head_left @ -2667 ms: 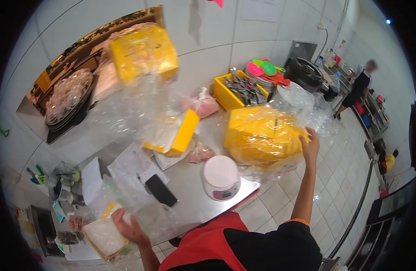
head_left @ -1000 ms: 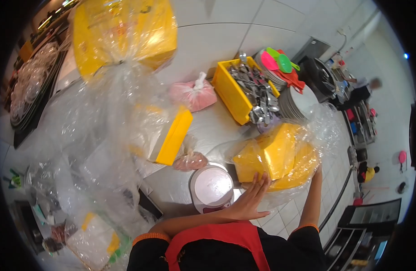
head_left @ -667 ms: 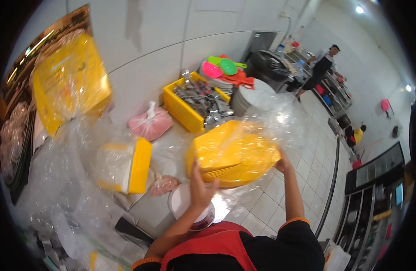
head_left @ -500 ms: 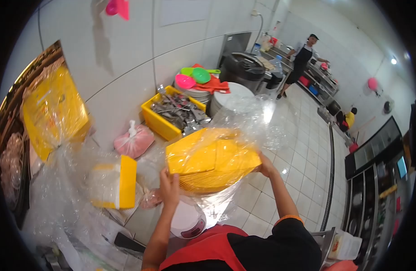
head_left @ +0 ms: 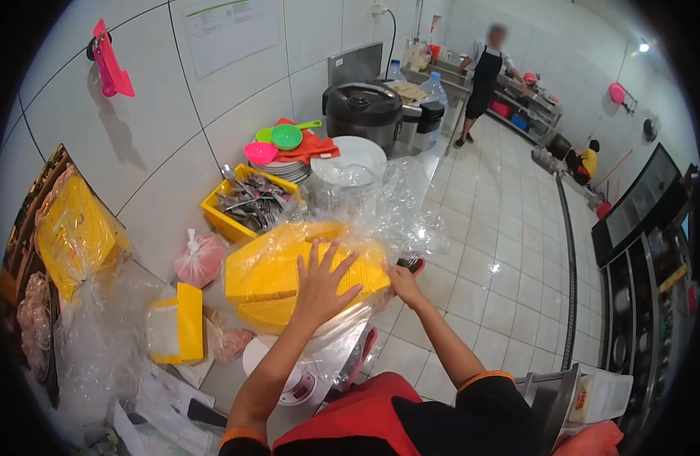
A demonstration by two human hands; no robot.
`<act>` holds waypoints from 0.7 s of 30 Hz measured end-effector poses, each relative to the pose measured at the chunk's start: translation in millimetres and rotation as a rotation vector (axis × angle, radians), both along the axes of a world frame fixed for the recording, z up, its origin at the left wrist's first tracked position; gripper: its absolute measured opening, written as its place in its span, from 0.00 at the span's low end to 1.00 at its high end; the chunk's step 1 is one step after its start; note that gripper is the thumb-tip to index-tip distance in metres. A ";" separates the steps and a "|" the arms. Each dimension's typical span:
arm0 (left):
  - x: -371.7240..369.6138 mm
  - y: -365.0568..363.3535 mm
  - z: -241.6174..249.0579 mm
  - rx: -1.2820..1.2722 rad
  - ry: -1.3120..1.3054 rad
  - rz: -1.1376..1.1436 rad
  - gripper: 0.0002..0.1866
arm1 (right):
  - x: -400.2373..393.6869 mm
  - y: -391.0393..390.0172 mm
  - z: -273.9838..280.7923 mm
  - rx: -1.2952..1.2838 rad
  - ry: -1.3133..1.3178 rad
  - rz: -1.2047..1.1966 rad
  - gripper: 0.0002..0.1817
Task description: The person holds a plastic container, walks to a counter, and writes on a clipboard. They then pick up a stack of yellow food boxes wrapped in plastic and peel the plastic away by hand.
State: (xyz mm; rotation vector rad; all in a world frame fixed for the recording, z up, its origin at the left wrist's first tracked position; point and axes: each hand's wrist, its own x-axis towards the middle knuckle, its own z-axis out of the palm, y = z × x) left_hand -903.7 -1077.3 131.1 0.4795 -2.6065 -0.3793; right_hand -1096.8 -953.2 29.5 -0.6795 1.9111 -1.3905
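Note:
A stack of folded yellow paper cartons [head_left: 258,277] lies in a clear plastic bag [head_left: 411,201] in front of me, over the counter's edge. On top of the stack my left hand [head_left: 322,283] rests flat, fingers spread. My right hand [head_left: 404,284] is closed at the right end of the bagged stack; its fingertips are partly hidden. A white kitchen scale [head_left: 289,378] stands on the counter under my left forearm. To the left sits a yellow and white carton [head_left: 186,323] beside a tied bag of pink stuff [head_left: 200,258].
A yellow bin of cutlery [head_left: 226,216], white plates [head_left: 350,156] with colored scoops nearby, and a black cooker [head_left: 363,114] line the wall. Another bagged yellow stack [head_left: 80,228] is at far left. A person in an apron [head_left: 487,80] stands farther back; another crouches at right.
The bagged stack has come down and to the left. My left hand has gone from its left side to flat on top. My view has shifted right.

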 end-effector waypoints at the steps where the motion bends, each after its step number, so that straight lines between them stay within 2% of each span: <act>1: -7.3 -0.8 -9.2 0.000 -0.016 0.009 0.32 | -3.6 1.0 -9.3 -0.036 0.089 0.005 0.29; 3: -16.2 -3.5 -23.6 -0.083 -0.136 0.067 0.34 | -8.7 3.7 -18.2 -0.080 0.271 -0.016 0.27; 7: -15.8 -1.3 -26.7 -0.114 -0.143 0.076 0.35 | 2.9 11.8 -24.9 -0.136 0.272 -0.055 0.21; 9: -14.2 2.3 -24.3 -0.096 -0.165 0.080 0.36 | 8.6 15.4 -19.3 -0.169 -0.236 -0.184 0.21; 10: -13.8 3.9 -22.3 -0.097 -0.172 0.091 0.36 | 9.5 15.2 -22.1 -0.169 -0.245 -0.173 0.21; 13: -17.0 8.1 -18.1 -0.093 -0.215 0.117 0.36 | 8.0 15.1 -39.2 -0.163 -0.147 -0.212 0.25; 15: -17.3 7.7 -17.6 -0.092 -0.229 0.111 0.36 | 4.0 12.5 -56.0 -0.153 0.107 -0.182 0.24; 16: -17.1 7.7 -17.9 -0.094 -0.236 0.118 0.36 | 7.7 12.9 -51.2 -0.156 0.100 -0.176 0.24; 18: -17.2 7.2 -19.4 -0.092 -0.233 0.112 0.36 | 13.9 17.9 -40.5 -0.141 0.260 -0.182 0.24; 21: -17.0 5.7 -23.2 -0.092 -0.204 0.098 0.36 | 17.0 22.7 -40.3 -0.145 0.244 -0.192 0.24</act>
